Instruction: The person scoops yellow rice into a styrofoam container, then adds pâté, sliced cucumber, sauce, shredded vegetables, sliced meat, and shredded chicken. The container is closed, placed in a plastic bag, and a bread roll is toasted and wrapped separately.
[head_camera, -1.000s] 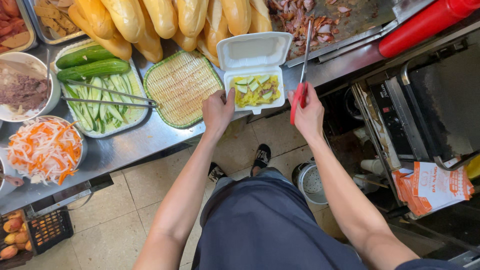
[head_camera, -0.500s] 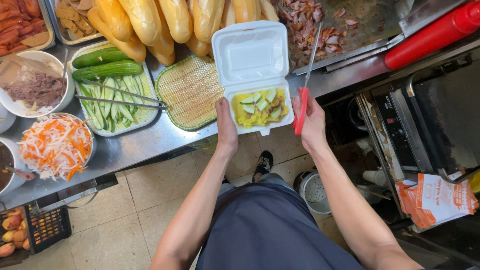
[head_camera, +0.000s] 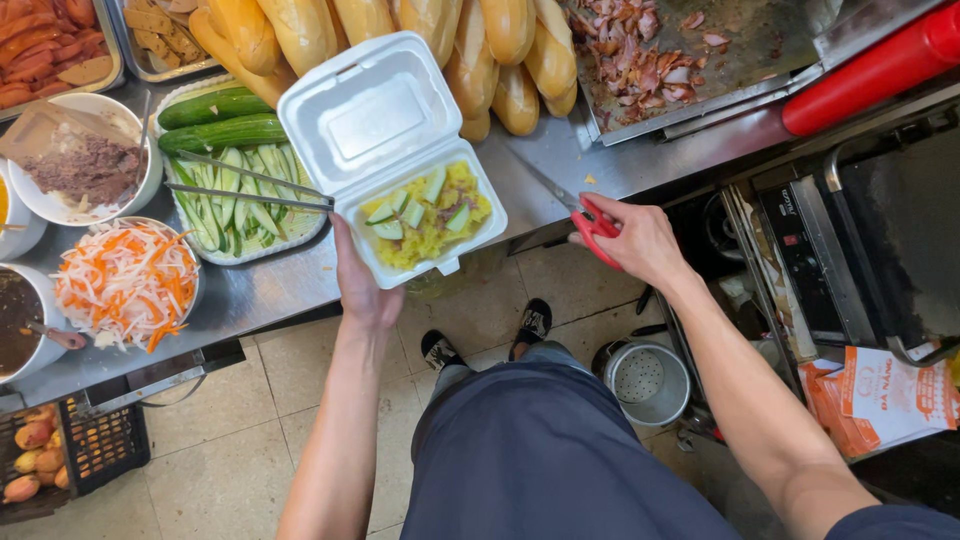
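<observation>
Over steel counter | left hand (head_camera: 362, 283) grips foam box (head_camera: 400, 160) | right hand (head_camera: 632, 238) pinches red-handled scissors (head_camera: 590, 222)

Matt white foam box (head_camera: 385, 120), glossy red-handled scissors (head_camera: 590, 225), brushed steel counter (head_camera: 270, 285)

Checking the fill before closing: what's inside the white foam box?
The foam box holds yellow rice topped with cucumber slices. Anything beneath the rice is covered.
</observation>
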